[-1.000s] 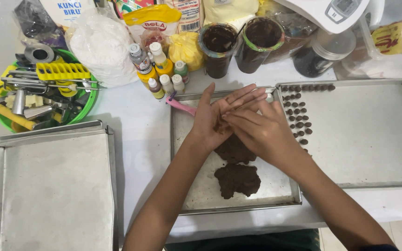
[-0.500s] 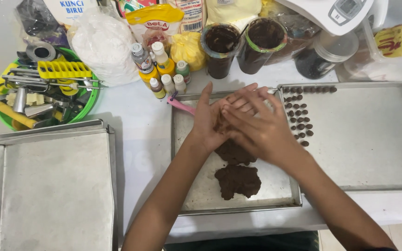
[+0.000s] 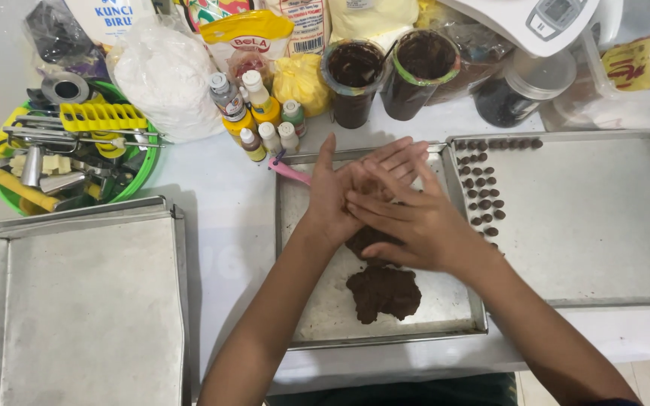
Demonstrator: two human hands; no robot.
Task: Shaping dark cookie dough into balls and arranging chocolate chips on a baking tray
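Progress check from my end: two short columns plus top row of small dark dough balls already sitting on right tray, most of that tray bare. Big dough lump left on middle tray, second lump half hidden under hands. Left tray holds nothing. So I'd judge early-to-mid, lots left. Left hand and right hand pressed palm to palm over middle tray, fingers straight, flat, close together. Whatever's between palms, can't tell.

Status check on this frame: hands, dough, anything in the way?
Left hand and right hand pressed palm to palm over middle tray. Dark dough lump beneath. Nothing visible between palms; path unobstructed.
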